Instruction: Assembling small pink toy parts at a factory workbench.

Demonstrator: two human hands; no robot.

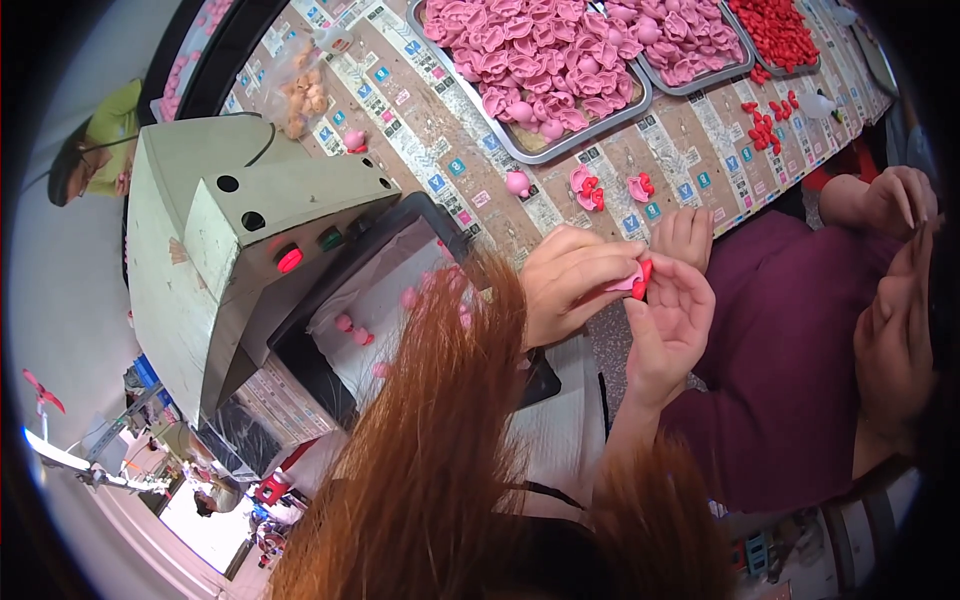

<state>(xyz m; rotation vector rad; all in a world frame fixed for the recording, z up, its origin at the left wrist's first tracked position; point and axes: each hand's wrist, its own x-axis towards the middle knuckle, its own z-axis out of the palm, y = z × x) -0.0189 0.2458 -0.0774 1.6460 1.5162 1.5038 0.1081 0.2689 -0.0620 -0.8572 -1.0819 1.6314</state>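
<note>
In front of me, my left hand (572, 287) pinches a small pink molded piece (624, 284) between thumb and fingers. A red bow-shaped part (642, 279) sits against its right end, and my right hand (668, 318) closes thumb and fingertips around that side. How firmly the two parts are joined is hidden by my fingers. On the table just beyond lie two pink pieces with red bow parts, a left one (584, 186) and a right one (640, 187). A round pink piece (517, 183) rests to their left.
Metal trays hold heaped pink pieces (530, 60), more pink pieces (690, 45) and red parts (775, 35). Loose red parts (765, 130) lie nearby. A green-grey machine (215, 215) stands left, beside a paper-lined black tray (290, 350). A co-worker in maroon (770, 350) sits close right.
</note>
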